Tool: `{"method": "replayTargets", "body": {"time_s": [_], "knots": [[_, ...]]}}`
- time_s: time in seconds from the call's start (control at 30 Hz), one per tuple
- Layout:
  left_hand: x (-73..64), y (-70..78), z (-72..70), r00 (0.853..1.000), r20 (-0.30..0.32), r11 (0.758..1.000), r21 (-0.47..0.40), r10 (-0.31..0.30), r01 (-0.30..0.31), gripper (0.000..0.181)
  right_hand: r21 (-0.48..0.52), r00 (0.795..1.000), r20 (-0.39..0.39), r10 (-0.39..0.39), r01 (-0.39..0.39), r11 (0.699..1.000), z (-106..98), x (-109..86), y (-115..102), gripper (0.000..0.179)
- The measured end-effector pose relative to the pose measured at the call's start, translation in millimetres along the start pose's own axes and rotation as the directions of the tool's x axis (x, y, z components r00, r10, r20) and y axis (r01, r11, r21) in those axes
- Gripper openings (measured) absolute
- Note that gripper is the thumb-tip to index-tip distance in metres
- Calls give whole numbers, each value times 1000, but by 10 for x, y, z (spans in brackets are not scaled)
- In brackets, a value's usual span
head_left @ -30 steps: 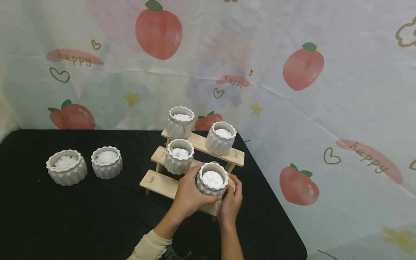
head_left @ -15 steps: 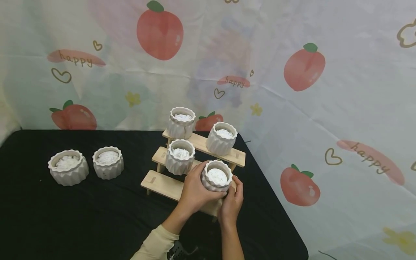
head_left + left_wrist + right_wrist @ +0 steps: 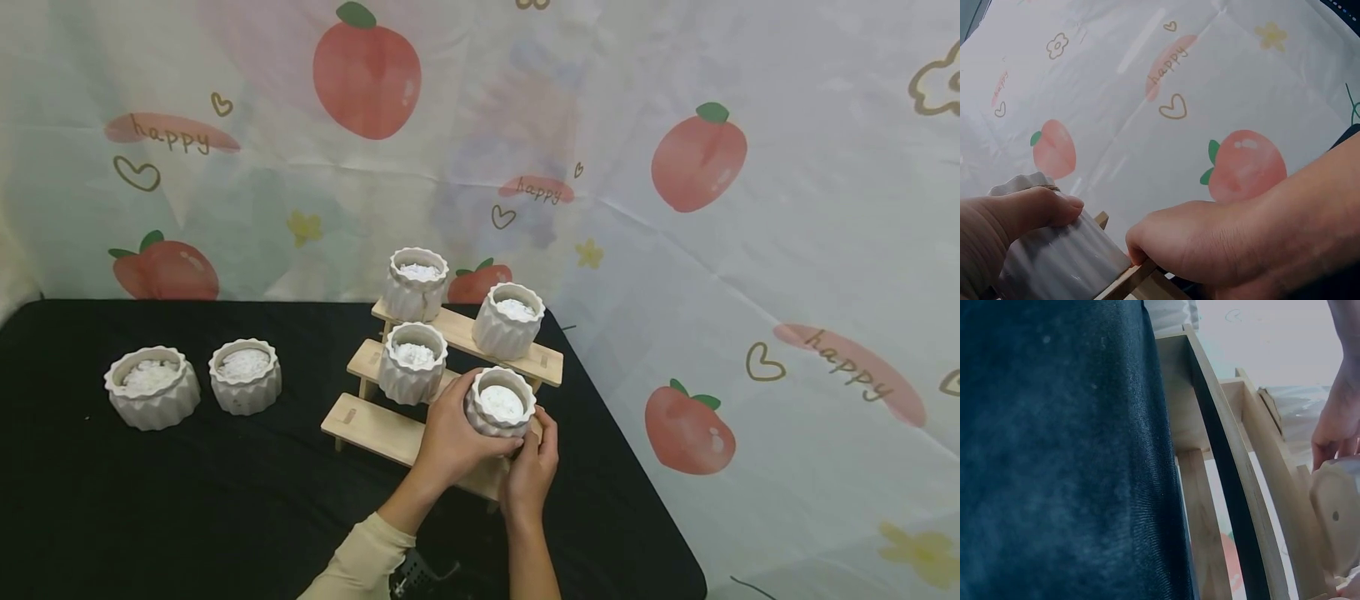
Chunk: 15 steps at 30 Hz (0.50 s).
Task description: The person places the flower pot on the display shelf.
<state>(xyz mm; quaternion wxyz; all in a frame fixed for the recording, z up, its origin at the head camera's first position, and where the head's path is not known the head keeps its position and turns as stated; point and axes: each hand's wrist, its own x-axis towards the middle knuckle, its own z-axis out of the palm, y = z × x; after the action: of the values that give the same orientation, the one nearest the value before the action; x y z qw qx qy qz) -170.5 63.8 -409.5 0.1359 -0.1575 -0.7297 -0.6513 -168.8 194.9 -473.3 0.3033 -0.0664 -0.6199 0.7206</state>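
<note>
Left hand (image 3: 453, 437), low and right of centre in the head view, curls round the left side of a white pot (image 3: 491, 428), its thumb across the near wall. Right hand (image 3: 529, 473) grips the same pot from the right, fingers bent against it. At the right edge of the right-wrist view, the pot's pale base shows a small hole; whether it touches wood I cannot tell. White filling (image 3: 501, 403) lies inside.

A pale sleeve (image 3: 363, 557) covers the left forearm at the bottom of the frame, beside a partly hidden dark object (image 3: 411, 573). Black cloth covers the counter (image 3: 225, 500).

Behind the hands rises a three-tiered wooden stand (image 3: 375, 427). A ribbed pot (image 3: 409, 382) stands on its middle tier, just left of the held one. Two more, a wide pot (image 3: 156, 406) and a narrower pot (image 3: 247, 393), sit near each other at centre left.

Farther back, the top tier bears a right pot (image 3: 507, 332) and a left pot (image 3: 412, 300), apart. A peach-printed backdrop (image 3: 480, 92) fills the upper frame.
</note>
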Motion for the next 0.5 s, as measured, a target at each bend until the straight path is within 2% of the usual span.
{"method": "replayTargets", "body": {"time_s": [0.23, 0.5], "knots": [[29, -27, 32, 1000, 5, 1000, 1, 3, -3, 93, 3, 1000, 6, 5, -5, 1000, -13, -5, 17, 33], [77, -65, 59, 1000, 1, 1000, 21, -11, 11, 94, -68, 1000, -8, 21, -21, 997, -31, -1, 29, 33]]}}
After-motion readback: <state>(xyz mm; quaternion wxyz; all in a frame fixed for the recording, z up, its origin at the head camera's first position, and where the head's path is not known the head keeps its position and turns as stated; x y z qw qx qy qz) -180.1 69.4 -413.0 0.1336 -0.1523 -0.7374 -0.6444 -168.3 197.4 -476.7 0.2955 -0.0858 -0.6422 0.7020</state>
